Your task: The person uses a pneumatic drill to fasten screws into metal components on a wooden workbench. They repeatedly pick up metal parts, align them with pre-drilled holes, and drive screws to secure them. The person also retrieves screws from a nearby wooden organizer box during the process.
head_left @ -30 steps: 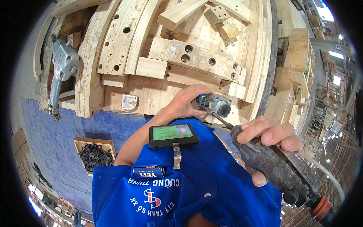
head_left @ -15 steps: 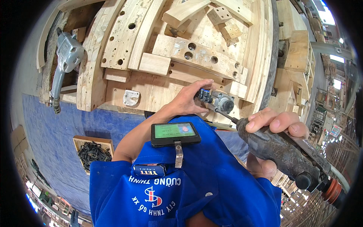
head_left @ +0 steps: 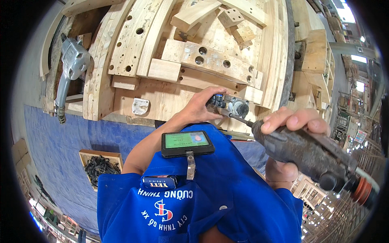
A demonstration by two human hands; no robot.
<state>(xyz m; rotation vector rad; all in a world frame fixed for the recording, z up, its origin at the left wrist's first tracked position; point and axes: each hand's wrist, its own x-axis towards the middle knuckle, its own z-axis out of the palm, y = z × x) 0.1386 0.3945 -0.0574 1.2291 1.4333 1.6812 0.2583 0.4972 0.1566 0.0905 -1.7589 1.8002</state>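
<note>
My right hand is wrapped round a dark, worn power screwdriver with an orange ring at its rear. Its thin bit points left, the tip at the near side of a small metal pneumatic valve with a round dark knob; whether tip and valve touch I cannot tell. My left hand curls round the valve's left end, thumb and fingers about its blue-ringed hose fittings. The valve lies at the near edge of a wooden jig. My left palm side is hidden.
A drilled wooden block lies across the jig, with loose wood pieces beyond. At the left rests a grey metal power tool. A tray of black straps stands on blue sheeting. A pale square plate lies near the edge.
The screwdriver's rear has swung slightly upward in the picture, and its nose has shifted a little left. My left hand keeps its hold on the valve.
</note>
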